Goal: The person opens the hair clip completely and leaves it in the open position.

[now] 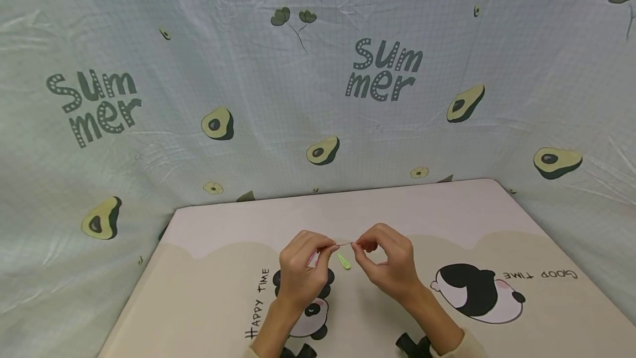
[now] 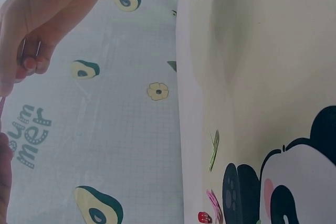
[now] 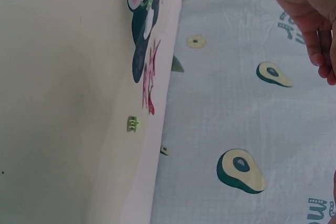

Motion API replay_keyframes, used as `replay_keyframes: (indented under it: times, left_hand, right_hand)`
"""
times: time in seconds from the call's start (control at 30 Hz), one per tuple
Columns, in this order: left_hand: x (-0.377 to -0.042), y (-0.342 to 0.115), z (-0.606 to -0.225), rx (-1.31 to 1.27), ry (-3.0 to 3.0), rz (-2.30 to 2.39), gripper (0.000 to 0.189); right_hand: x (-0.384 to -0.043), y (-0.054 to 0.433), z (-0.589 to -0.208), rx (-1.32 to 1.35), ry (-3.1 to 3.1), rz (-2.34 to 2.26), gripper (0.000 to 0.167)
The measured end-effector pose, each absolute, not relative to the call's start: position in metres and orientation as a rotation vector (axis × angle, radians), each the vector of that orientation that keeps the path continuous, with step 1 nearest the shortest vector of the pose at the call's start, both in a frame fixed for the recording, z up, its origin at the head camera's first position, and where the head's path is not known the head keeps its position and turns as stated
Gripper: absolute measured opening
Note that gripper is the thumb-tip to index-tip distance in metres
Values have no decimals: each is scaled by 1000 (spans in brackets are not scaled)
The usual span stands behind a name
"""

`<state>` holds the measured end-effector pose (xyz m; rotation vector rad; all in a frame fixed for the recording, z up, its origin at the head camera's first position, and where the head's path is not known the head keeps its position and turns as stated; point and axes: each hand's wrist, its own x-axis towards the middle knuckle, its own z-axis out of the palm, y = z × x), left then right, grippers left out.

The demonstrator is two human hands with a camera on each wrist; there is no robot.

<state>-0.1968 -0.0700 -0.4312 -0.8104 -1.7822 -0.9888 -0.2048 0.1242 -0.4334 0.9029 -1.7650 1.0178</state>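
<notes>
Both hands are raised above the table, fingertips facing each other across a small gap. A thin strand [image 1: 344, 244] stretches between them; it looks pinkish in the left wrist view, and its exact kind I cannot tell. My left hand [image 1: 304, 267] pinches one end between thumb and finger. At the other end, my right hand [image 1: 390, 263] pinches it the same way. Below the hands lies a small lime-green looped bundle [image 1: 344, 261]. A bundle of pink strands [image 2: 214, 205] lies near it, mostly hidden behind the left hand in the head view.
A small red piece [image 2: 205, 217] sits beside the pink bundle. The table [image 1: 208, 303] has a cream top printed with pandas and words. Behind it hangs a pale curtain [image 1: 278, 93] with avocados. Black devices [image 1: 407, 344] show beneath the wrists.
</notes>
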Motion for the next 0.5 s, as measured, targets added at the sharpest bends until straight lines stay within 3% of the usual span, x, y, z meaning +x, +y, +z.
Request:
replay_keyframes:
  times: [0.33,0.5]
  left_hand:
    - [-197,-70,-430,-813,-1775,-995,20]
    - [-197,-70,-432,-811,-1771,-996,8]
  right_hand:
    - [-204,123,-434,906,-1760,1035,21]
    - [-204,123,-434,901,-1756,1024,23]
